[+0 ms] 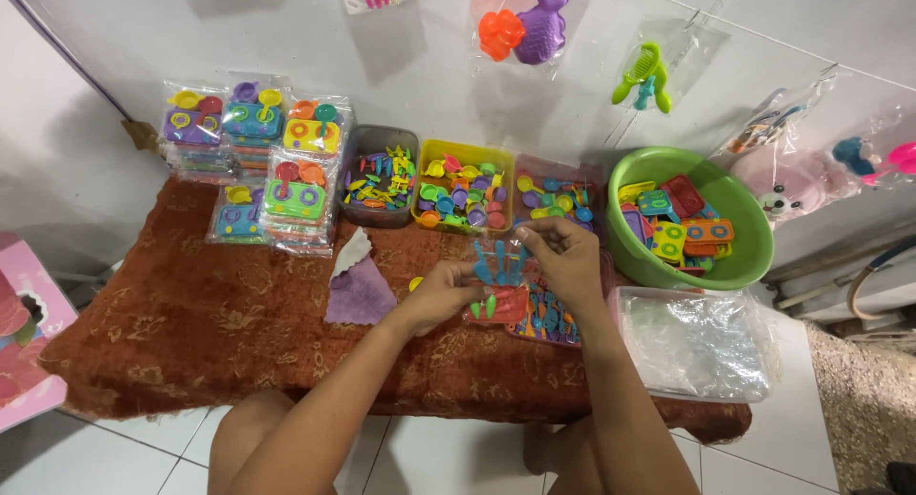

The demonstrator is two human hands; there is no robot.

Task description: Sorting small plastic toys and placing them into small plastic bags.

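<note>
My left hand [441,292] and my right hand [565,253] meet over the middle of a low table covered in a rust-red patterned cloth [191,323]. Together they hold a small clear plastic bag [500,261] with blue toy utensils inside it. The right hand pinches the bag's top edge, and the left supports it from below. Under the hands lies a tray of small mixed-colour toy cutlery [534,314], partly hidden by the right forearm.
Three trays of small toy pieces [465,185] line the wall side. Stacks of packed toy sets [253,147] stand at the back left, a green basin [739,252] of toy stoves at right, a box of clear bags [701,347] beside it, a purple cloth [358,290] at centre.
</note>
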